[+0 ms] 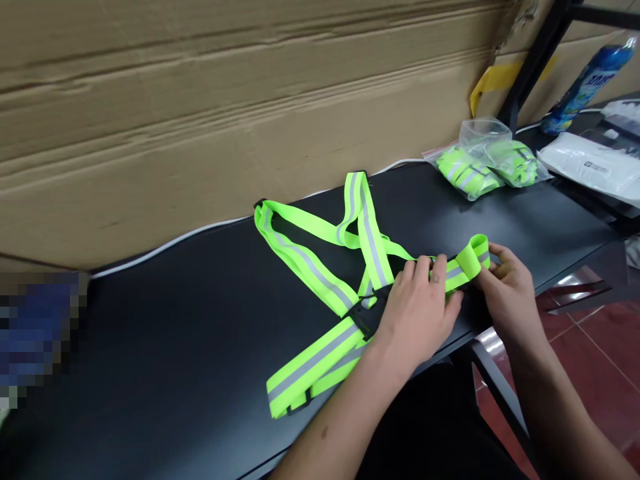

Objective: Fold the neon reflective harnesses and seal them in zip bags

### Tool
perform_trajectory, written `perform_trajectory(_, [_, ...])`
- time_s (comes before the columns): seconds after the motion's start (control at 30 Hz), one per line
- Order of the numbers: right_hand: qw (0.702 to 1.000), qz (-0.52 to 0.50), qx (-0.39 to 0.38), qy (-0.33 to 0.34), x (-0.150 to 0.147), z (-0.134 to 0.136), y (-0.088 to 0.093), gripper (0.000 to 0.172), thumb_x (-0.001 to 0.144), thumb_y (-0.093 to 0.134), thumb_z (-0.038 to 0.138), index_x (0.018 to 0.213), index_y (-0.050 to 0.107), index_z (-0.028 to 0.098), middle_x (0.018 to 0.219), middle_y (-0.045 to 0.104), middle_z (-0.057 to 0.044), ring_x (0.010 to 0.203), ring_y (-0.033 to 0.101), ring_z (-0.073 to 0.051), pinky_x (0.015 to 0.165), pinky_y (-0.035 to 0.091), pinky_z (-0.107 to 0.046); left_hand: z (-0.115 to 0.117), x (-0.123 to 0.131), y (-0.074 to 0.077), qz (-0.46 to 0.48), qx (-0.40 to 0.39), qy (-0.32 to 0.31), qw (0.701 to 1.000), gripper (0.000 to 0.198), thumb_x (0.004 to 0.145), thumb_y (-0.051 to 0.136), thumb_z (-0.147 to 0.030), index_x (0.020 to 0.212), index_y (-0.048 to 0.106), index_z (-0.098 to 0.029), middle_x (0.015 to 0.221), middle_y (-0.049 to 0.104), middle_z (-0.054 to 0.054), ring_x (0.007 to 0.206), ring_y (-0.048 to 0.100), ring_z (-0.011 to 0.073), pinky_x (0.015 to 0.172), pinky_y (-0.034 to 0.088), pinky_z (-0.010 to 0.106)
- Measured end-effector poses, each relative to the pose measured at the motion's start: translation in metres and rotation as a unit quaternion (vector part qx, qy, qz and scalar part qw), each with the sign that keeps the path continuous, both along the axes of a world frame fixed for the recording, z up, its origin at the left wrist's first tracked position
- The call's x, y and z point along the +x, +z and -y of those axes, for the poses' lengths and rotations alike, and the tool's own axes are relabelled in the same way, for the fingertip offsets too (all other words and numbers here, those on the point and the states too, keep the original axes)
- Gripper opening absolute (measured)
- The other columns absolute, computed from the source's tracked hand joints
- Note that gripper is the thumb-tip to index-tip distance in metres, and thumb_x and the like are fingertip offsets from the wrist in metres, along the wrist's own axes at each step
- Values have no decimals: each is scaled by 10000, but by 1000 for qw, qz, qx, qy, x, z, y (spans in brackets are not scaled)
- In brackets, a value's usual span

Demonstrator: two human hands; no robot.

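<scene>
A neon green reflective strap vest [320,273] with grey stripes and black buckles lies spread on the black table [175,347]. My left hand [420,307] rests palm down on the waist strap, fingers pressing it flat against the table. My right hand [505,290] pinches the folded end of that same strap, which curls up into a small loop [475,257] between the two hands. The hands sit close together near the table's front right edge.
Clear plastic bags holding folded green vests [480,167] lie at the back right. Beyond them are a white packet [590,163] and a blue bottle [590,80]. A large cardboard sheet [225,113] stands along the table's back. Red tiled floor [600,347] shows at the right.
</scene>
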State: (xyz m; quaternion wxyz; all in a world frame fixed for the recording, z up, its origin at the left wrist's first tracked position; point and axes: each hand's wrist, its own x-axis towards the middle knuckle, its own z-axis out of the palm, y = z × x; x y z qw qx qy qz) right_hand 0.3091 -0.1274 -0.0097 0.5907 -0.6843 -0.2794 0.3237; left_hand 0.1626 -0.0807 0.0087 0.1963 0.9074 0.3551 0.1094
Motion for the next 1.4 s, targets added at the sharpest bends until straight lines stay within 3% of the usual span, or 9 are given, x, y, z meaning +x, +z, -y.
perform_trajectory(0.1, [998,-40,32,-36,-1,-3,-2,388,764,769,346,1091,619,199,769,678,3,621,651,-146,559,527,-260,6,1,-7,-43,60,28,997,741,972,530,-484,1529,287,-60,1314,557,176,1172,540,310,963,499,441])
perform_trajectory(0.23, [993,-100,58,-34,-6,-1,-3,295,772,761,403,955,647,203,808,672,-16,637,643,-150,573,534,-279,10,4,-14,-59,100,62,991,823,950,551,-535,1558,256,-65,1346,543,174,1121,539,300,936,503,436])
perform_trajectory(0.47, [980,194,-31,-13,-30,12,4,383,866,674,448,586,585,202,514,532,20,474,508,-129,424,406,-254,9,6,-11,-30,51,47,997,684,972,502,-288,1549,236,-35,1242,576,177,1108,556,295,928,514,430])
perform_trajectory(0.6, [985,165,-31,34,-29,12,4,222,786,772,425,836,764,209,792,763,-40,704,714,-224,597,582,-318,7,3,-9,47,-30,53,997,709,962,458,-235,1541,138,20,1308,537,219,1206,517,295,1052,467,420])
perform_trajectory(0.7, [989,135,-31,58,-24,11,2,250,792,773,404,960,784,219,980,791,-69,882,752,-271,777,617,-392,8,0,-7,87,-60,57,993,752,931,471,-212,1541,99,22,1350,511,229,1243,504,287,1070,468,402])
perform_trajectory(0.93, [982,175,-21,70,-21,10,3,245,884,670,372,1036,775,211,1022,784,-87,942,744,-286,776,611,-404,36,-41,0,48,99,49,993,432,983,469,-277,1379,504,-108,1421,512,181,1395,398,347,1158,367,559])
perform_trajectory(1.1, [940,333,-60,43,-33,8,6,285,957,564,367,1153,712,224,1073,762,-122,940,732,-310,685,576,-393,61,-81,-10,1,114,146,983,432,970,509,-300,1342,534,-83,1351,569,203,1336,478,365,1119,410,613])
perform_trajectory(1.23, [884,463,42,37,-42,8,-3,277,916,607,201,1169,682,285,1195,715,-104,906,712,-272,691,559,-378,68,-95,-15,2,105,137,985,410,971,526,-300,1328,534,-99,1323,610,172,1335,493,350,1131,411,616])
perform_trajectory(1.4, [796,568,143,154,-40,16,-18,647,860,585,18,1361,582,428,1073,686,-43,782,669,-204,630,544,-348,65,-105,-14,56,60,118,990,285,978,523,-235,1252,538,-156,1321,634,118,1379,458,297,1188,358,590])
